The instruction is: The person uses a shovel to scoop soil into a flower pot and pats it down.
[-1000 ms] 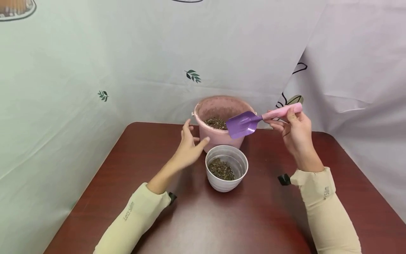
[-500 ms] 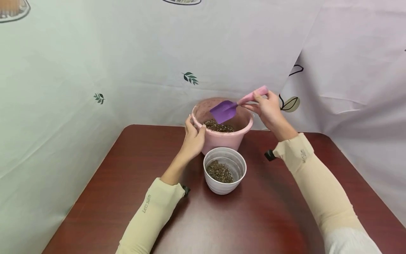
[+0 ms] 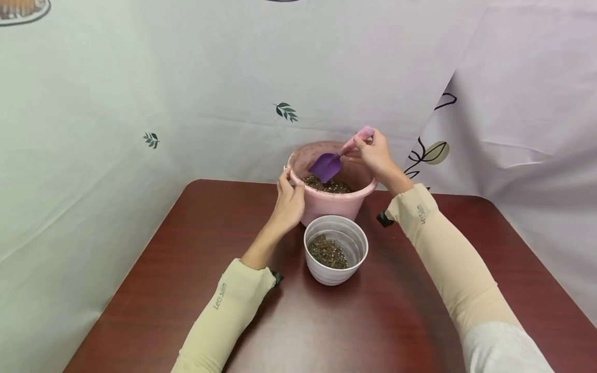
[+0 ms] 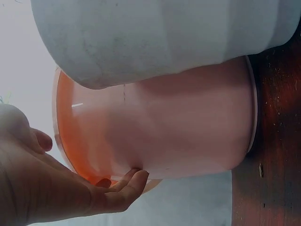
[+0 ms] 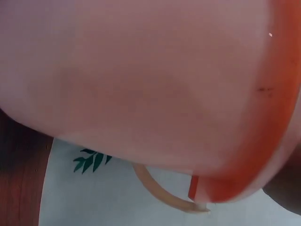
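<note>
My right hand (image 3: 377, 155) pinches the pink handle of a small purple trowel (image 3: 325, 167) over the mouth of a pink bucket (image 3: 332, 205). The trowel's blade tilts down, its tip right at the dark, speckled soil (image 3: 342, 188) inside. At the bucket's left side, my left hand (image 3: 289, 203) grips the rim, its thumb at the front edge. The left wrist view shows the fingertips (image 4: 136, 183) against the bucket's outer wall, below the rim. In front of the bucket stands a white ribbed pot (image 3: 332, 275), with a similar soil heaped toward its left side.
Both containers stand on a dark red wooden table (image 3: 224, 223), the bucket near its back edge. A pale fabric backdrop (image 3: 210, 93) with leaf prints hangs close behind. The bucket's curved bail handle (image 5: 164, 197) hangs down behind it.
My left hand has moved from beside the bucket onto its rim. My right hand has carried the trowel left from the bucket's right side and lowered its blade into the bucket.
</note>
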`<state>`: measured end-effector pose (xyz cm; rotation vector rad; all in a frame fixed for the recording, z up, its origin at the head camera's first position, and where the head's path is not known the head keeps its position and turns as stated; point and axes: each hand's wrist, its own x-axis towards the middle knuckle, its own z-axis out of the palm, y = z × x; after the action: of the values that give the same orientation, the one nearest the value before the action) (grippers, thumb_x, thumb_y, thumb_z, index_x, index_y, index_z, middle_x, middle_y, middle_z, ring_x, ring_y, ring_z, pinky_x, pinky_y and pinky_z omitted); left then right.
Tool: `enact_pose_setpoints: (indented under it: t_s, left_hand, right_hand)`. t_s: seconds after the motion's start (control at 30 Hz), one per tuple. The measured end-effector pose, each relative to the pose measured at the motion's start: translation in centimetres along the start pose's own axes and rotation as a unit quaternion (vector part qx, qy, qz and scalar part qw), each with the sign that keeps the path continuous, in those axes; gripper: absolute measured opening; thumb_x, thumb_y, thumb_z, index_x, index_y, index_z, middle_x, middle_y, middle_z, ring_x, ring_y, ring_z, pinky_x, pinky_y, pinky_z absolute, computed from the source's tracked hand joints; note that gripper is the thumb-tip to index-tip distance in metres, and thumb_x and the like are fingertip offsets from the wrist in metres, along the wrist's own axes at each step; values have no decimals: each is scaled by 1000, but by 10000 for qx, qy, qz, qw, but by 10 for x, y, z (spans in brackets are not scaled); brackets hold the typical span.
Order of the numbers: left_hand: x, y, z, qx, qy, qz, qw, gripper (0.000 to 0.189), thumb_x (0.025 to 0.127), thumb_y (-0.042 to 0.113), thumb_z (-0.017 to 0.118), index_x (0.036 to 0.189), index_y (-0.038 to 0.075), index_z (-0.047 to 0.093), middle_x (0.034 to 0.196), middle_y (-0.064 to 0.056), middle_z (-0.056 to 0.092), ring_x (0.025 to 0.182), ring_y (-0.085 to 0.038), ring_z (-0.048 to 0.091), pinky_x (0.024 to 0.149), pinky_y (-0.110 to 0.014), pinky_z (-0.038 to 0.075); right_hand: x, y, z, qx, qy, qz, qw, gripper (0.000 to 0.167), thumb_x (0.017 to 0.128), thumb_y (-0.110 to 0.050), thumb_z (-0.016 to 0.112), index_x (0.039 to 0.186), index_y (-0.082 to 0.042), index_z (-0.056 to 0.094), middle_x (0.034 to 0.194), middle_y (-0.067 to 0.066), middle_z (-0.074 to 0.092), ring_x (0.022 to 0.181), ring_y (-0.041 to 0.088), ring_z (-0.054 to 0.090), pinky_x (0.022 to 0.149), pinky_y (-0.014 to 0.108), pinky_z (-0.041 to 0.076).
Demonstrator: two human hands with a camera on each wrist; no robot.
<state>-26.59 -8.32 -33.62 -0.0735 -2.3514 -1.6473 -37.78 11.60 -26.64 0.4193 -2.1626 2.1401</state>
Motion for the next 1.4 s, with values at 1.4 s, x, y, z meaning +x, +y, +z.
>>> enact_pose_setpoints:
  t_s: [1.4]
  left_hand:
    - [-1, -1, 2, 263, -85, 282, 9992, 55, 107, 21, 33, 152, 0, 12, 157, -27, 12, 146, -39, 18, 118, -44, 18]
  right_hand:
    - [-1, 11, 5, -1290, -746, -393, 9881, 18, 106, -12, 43, 94, 1, 49, 86, 27, 71, 78, 41, 70, 71, 45, 57]
